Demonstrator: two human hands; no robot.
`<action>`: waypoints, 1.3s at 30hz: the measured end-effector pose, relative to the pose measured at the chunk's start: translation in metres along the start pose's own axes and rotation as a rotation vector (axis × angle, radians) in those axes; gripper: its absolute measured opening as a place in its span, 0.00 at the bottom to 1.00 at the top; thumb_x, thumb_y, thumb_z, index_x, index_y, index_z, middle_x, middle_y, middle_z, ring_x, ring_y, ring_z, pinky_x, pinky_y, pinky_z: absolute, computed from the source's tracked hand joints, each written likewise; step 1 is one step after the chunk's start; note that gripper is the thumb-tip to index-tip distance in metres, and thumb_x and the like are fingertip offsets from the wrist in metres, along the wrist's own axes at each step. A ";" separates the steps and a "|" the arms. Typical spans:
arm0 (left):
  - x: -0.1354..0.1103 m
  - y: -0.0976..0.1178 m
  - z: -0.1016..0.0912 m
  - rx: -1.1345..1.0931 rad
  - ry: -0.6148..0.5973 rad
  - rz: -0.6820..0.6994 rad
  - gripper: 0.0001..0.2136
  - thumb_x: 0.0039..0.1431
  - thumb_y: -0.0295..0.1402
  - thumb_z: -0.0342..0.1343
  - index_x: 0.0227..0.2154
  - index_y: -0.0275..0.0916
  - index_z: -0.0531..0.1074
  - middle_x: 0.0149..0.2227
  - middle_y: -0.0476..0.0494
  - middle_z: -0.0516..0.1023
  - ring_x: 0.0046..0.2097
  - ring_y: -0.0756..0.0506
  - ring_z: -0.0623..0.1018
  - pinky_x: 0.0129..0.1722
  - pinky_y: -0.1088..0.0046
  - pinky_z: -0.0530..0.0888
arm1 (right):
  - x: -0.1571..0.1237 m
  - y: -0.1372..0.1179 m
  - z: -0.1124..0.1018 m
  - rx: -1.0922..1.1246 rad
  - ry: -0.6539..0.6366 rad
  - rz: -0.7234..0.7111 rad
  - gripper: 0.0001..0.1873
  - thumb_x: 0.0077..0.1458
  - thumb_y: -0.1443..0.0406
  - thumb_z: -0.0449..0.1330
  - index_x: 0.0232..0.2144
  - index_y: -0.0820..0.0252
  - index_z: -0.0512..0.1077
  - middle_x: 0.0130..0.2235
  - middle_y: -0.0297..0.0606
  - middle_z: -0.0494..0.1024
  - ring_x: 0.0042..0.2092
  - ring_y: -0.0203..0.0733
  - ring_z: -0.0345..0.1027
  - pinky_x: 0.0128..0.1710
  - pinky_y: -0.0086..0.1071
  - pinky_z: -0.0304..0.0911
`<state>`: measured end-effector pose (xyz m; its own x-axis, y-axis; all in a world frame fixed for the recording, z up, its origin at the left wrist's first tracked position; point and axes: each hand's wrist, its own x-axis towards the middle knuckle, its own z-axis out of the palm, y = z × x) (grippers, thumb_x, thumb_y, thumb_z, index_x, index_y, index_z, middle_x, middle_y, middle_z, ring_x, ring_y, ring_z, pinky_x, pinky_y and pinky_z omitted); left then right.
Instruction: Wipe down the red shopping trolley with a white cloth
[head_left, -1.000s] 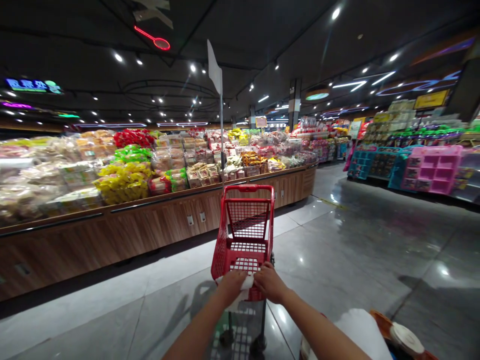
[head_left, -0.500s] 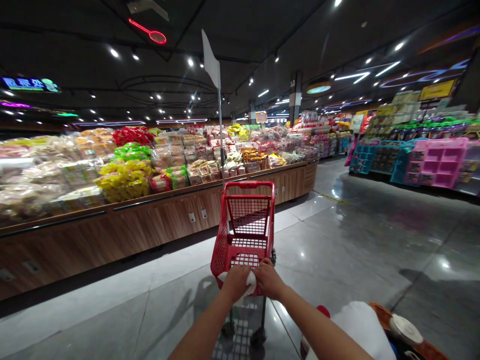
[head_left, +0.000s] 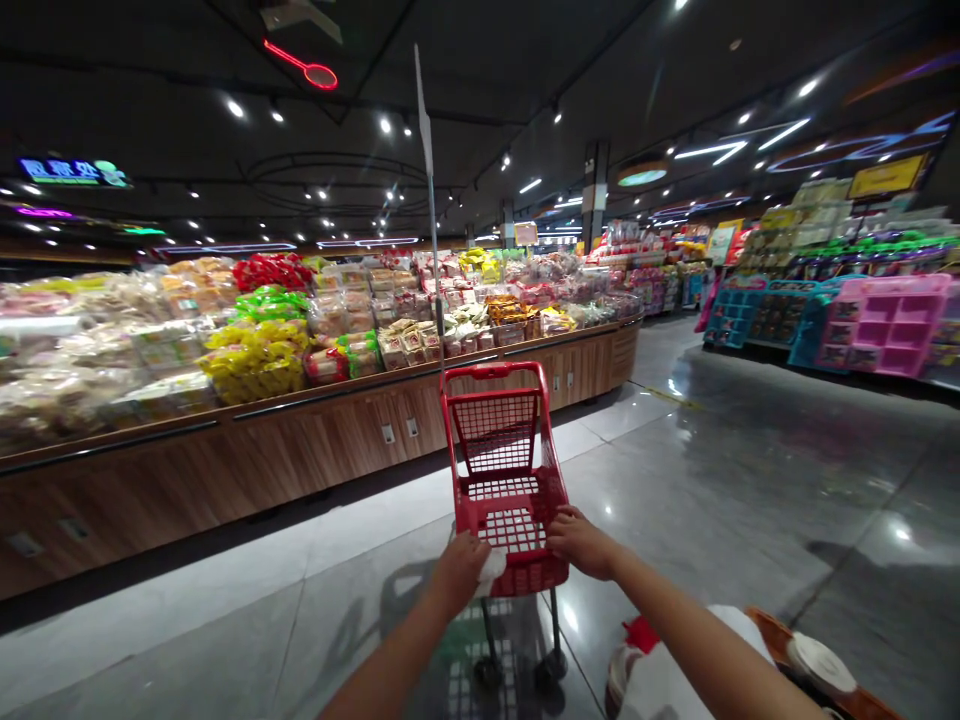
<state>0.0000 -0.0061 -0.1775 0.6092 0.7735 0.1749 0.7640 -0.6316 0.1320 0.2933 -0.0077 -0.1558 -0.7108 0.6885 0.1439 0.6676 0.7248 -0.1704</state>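
Observation:
A small red shopping cart [head_left: 504, 510] with a grid basket stands in front of me. At its near left corner, my left hand [head_left: 459, 572] is closed on a crumpled white cloth or tissue [head_left: 493, 570], against the basket rim. My right hand [head_left: 581, 541] has its fingers curled over the near right rim of the cart. Nothing lies in the part of the basket I can see. A thin pole with a pale flag [head_left: 424, 120], seen nearly edge-on, rises by the cart's far left side.
A long wooden counter [head_left: 315, 450] heaped with bagged snacks runs along the left and ahead. At lower right, close to me, are white plastic [head_left: 660, 680], a red cap and a round white lid [head_left: 821, 664]. Pink shelving [head_left: 889, 325] stands farther right on the grey floor.
My hands have moved apart, the right one sliding to the cart's right side. The cart's near end has swung right. The flag has turned more edge-on.

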 end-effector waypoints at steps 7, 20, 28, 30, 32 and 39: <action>0.020 0.069 0.015 0.028 -0.091 -0.086 0.12 0.58 0.21 0.46 0.42 0.38 0.68 0.43 0.37 0.75 0.49 0.39 0.72 0.51 0.59 0.69 | -0.011 -0.004 -0.005 0.098 0.091 0.106 0.17 0.56 0.70 0.51 0.42 0.52 0.76 0.49 0.38 0.75 0.54 0.43 0.64 0.63 0.46 0.40; 0.030 -0.065 -0.058 0.087 -0.043 0.162 0.08 0.58 0.28 0.53 0.40 0.40 0.71 0.46 0.43 0.75 0.50 0.44 0.71 0.53 0.65 0.67 | 0.006 -0.044 0.070 0.291 0.454 0.283 0.24 0.66 0.58 0.42 0.22 0.58 0.66 0.25 0.31 0.69 0.32 0.37 0.64 0.58 0.43 0.51; 0.029 -0.043 -0.043 0.128 -0.004 0.015 0.13 0.55 0.26 0.56 0.44 0.40 0.69 0.48 0.40 0.73 0.54 0.40 0.68 0.61 0.52 0.58 | 0.047 -0.086 0.044 0.127 0.201 0.455 0.14 0.61 0.57 0.54 0.42 0.59 0.72 0.42 0.43 0.77 0.44 0.47 0.69 0.45 0.37 0.59; 0.033 -0.012 -0.022 0.091 0.003 0.065 0.11 0.57 0.27 0.54 0.44 0.40 0.68 0.46 0.41 0.73 0.52 0.40 0.69 0.62 0.52 0.57 | 0.059 -0.096 0.048 0.101 0.168 0.566 0.14 0.63 0.64 0.51 0.47 0.62 0.70 0.45 0.48 0.77 0.46 0.48 0.70 0.42 0.35 0.60; 0.036 0.006 -0.011 0.081 0.021 0.074 0.09 0.60 0.26 0.50 0.42 0.39 0.69 0.44 0.40 0.73 0.50 0.41 0.70 0.59 0.55 0.60 | 0.063 -0.095 0.052 0.073 0.152 0.603 0.13 0.63 0.67 0.50 0.46 0.63 0.70 0.44 0.48 0.77 0.46 0.48 0.70 0.41 0.35 0.60; -0.004 -0.086 -0.091 0.283 0.065 -0.044 0.09 0.59 0.22 0.47 0.37 0.39 0.70 0.40 0.40 0.74 0.44 0.41 0.70 0.50 0.59 0.67 | 0.036 -0.053 0.044 -0.047 0.133 0.508 0.13 0.63 0.70 0.47 0.40 0.60 0.71 0.40 0.43 0.77 0.43 0.44 0.69 0.40 0.31 0.58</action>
<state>-0.0875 0.0400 -0.1011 0.5660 0.7892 0.2383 0.8240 -0.5502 -0.1350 0.2223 -0.0223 -0.1840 -0.2626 0.9485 0.1770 0.9322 0.2968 -0.2072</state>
